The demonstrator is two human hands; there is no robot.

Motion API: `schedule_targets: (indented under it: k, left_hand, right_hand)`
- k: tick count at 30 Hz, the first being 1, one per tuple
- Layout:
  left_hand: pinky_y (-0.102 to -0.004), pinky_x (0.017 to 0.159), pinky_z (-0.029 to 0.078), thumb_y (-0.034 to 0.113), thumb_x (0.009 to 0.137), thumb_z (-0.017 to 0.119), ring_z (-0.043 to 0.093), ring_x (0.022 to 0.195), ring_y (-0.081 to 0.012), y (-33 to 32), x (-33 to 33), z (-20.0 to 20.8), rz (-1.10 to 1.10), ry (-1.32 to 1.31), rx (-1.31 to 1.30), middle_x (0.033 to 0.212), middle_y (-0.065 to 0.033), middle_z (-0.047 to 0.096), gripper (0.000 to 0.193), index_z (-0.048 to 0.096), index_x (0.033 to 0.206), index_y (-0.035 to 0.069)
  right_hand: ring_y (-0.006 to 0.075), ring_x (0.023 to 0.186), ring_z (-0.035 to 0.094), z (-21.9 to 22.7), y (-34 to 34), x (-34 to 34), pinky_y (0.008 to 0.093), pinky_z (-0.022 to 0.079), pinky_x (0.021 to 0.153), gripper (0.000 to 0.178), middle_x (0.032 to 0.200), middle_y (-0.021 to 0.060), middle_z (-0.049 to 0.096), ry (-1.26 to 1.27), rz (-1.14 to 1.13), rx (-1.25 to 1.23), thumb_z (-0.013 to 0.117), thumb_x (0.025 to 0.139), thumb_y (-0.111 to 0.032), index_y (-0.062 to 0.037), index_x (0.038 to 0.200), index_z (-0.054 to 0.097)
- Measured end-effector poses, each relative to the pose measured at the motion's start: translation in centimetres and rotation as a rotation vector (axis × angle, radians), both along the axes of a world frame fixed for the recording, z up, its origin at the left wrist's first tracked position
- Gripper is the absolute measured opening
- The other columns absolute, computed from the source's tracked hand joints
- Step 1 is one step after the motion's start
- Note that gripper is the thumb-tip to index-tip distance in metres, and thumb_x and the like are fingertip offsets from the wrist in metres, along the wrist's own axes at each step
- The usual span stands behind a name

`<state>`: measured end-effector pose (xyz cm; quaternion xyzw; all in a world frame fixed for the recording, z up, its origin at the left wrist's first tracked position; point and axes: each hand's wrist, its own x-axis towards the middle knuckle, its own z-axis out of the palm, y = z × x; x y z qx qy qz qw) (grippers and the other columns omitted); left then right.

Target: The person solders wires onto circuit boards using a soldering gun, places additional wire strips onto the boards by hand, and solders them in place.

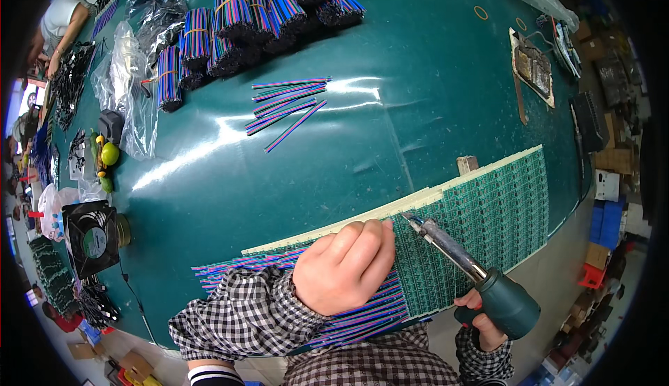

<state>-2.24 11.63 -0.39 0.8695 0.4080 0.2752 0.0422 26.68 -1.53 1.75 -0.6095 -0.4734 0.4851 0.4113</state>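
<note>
Okay, left hand (346,267) is curled with fingers bunched, at the left part of the green circuit board panel (495,205); fingertips are near its far edge, and whatever they may pinch is hidden, can't tell. Right hand (488,320) has its fingers wrapped round the grip of the soldering tool (512,302), green body, metal barrel pointing far-left, tip just beside the left fingertips, over the panel's far edge. Contact at the tip: can't tell.

Panel lies on the near right part of the green table (279,184), pale strip (334,224) along its far side. Striped multicolour wires (366,323) lie at the panel's left, partly under the left forearm. Small block (467,165) just beyond the strip.

Farther off: short loose wires (286,110) mid-table, banded wire bundles (233,6) piled far left. Black fan (92,239) at left, clear plastic bag (125,86) beyond it. Stained plate (533,69) far right. Another person (66,27) far left.
</note>
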Motion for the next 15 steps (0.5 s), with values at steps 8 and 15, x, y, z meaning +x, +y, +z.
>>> schedule_targets:
  k: [8,15]
  left_hand:
    - [-0.0282,0.067,0.056,0.007,0.072,0.074,0.067,0.082,-0.0198,0.0,0.0,0.0,0.004,0.005,0.008,0.099,-0.0105,0.067,0.035,0.075,0.106,-0.003]
    - [-0.0286,0.068,0.056,0.006,0.072,0.074,0.067,0.082,-0.0201,0.0,0.0,0.0,0.005,-0.007,0.010,0.099,-0.0106,0.067,0.034,0.075,0.105,-0.003]
  right_hand:
    - [0.0258,0.085,0.077,0.8,0.4,-0.8,0.0361,0.061,0.077,0.067,0.093,0.0181,0.076,0.112,-0.124,-0.097,0.094,0.077,-0.030,0.0126,0.117,0.061]
    - [0.0254,0.084,0.076,0.1,-0.4,-0.4,0.0377,0.062,0.078,0.074,0.091,0.0181,0.074,0.145,-0.107,-0.100,0.095,0.075,-0.028,0.0142,0.121,0.056]
